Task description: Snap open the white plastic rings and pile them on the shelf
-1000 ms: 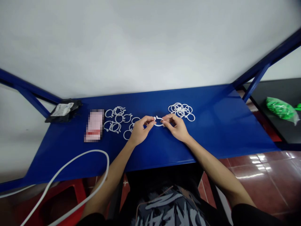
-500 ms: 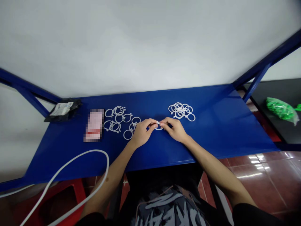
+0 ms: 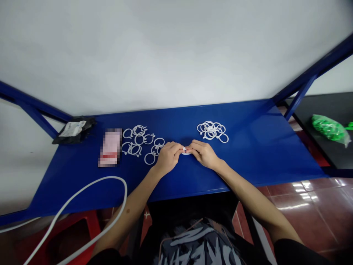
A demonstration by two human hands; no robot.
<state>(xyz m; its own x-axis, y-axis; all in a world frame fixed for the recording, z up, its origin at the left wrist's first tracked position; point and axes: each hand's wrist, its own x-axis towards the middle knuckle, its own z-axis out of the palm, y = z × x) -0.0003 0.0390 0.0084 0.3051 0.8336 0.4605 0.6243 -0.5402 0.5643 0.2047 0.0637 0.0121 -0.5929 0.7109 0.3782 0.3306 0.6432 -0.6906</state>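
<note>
Between the 2 hands, over the middle of the blue table (image 3: 248, 147), 1 white ring (image 3: 186, 154) sits at the fingertips. It lies to the right of the left hand (image 3: 167, 157) and to the left of the right hand (image 3: 205, 154); I judge neither hand nearer. Thumb and fingers of each pinch the ring's far side, the 2 sets of tips nearly meeting. Visible near arc runs side to side, bowed toward the person. Whether the ring's ends are joined: cannot tell, fingers cover them.

Counts, from where I stand:
- Left group of white rings (image 3: 138, 134): at least 8, overlapping, exact number unclear; nearest ones just beside the left hand.
- Right group of white rings (image 3: 210, 129): at least 6, heaped, beyond the right hand.
- Pixelated pink rectangle (image 3: 111, 141): 1, left of the rings.
- Black packet (image 3: 73, 129): 1, at the table's far left corner.
</note>
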